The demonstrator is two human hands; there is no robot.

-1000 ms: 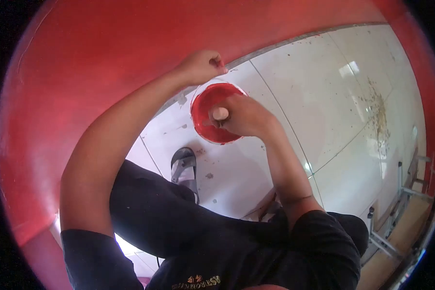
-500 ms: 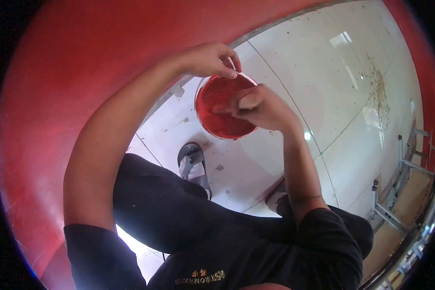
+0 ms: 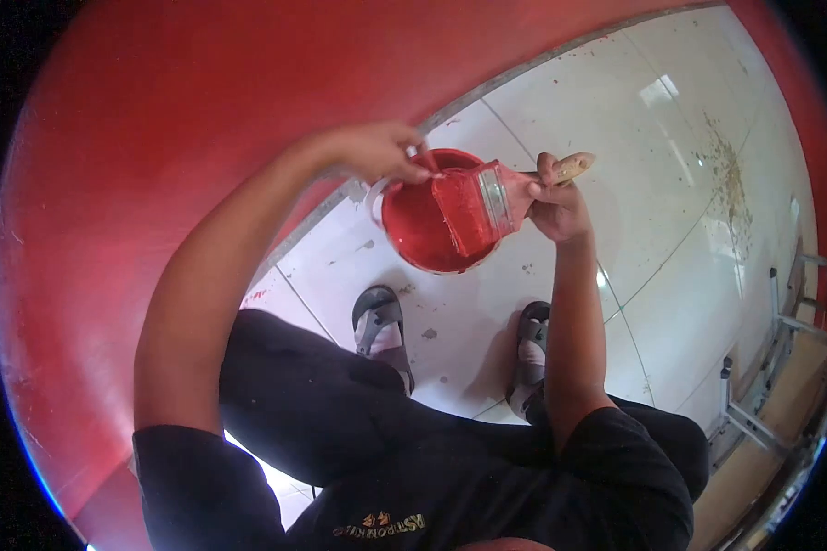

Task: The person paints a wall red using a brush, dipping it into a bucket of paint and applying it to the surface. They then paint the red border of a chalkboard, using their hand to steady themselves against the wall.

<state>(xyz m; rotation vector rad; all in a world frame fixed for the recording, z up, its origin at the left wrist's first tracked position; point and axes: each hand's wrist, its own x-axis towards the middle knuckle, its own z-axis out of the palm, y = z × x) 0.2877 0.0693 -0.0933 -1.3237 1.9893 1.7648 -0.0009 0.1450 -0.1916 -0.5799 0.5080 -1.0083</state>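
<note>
A wide paintbrush (image 3: 496, 197) with red-coated bristles, a metal band and a pale wooden handle lies across the red paint bucket (image 3: 413, 234). My right hand (image 3: 560, 202) is closed around the handle, to the right of the bucket. At the bucket's upper left, my left hand (image 3: 390, 154) has thumb and index finger pinched together beside the upper corner of the bristles. Whatever is between those fingertips is too small and blurred to name. The bucket's white handle (image 3: 374, 202) hangs at its left side.
A red wall (image 3: 202, 119) rises close on the left and top, meeting glossy white floor tiles (image 3: 616, 110). My sandalled feet (image 3: 381, 326) are below the bucket. Metal-framed furniture (image 3: 753, 413) stands at the lower right. Brown specks dot the tiles at the right.
The brush has come up into clear view over the bucket, bristles facing left. My right hand has shifted right; my left hand has left the bucket's white handle, which now hangs at the left.
</note>
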